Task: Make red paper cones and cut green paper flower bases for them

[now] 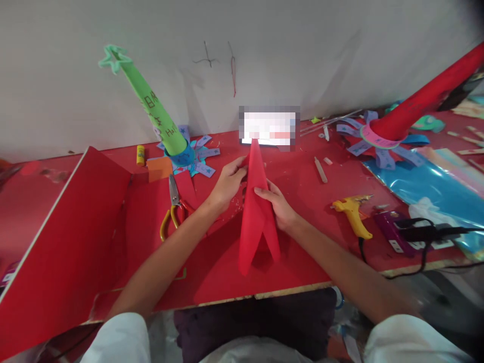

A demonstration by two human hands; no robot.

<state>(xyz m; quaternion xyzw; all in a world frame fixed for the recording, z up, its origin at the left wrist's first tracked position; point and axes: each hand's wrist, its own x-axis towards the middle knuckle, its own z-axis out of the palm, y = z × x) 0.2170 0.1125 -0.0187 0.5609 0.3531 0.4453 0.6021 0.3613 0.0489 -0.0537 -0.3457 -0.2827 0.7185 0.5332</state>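
A red paper sheet (pixel 254 217), rolled into a tall cone with its point toward the wall, stands between my hands near the middle of the table. My left hand (pixel 228 184) grips its left edge, fingers bent and partly behind the paper. On the right side, my right hand (pixel 279 204) is closed on the cone, thumb on the front face and the other fingers mostly hidden behind. The cone's lower end is open, with a split between two flaps.
Scissors (pixel 174 196) and a green cone (pixel 151 111) are at the left, beside a large red board (pixel 71 237). A yellow glue gun (pixel 353 214), a power strip (pixel 395 234) and a red cone (pixel 419 111) lie right. A blurred screen (pixel 268 127) stands behind.
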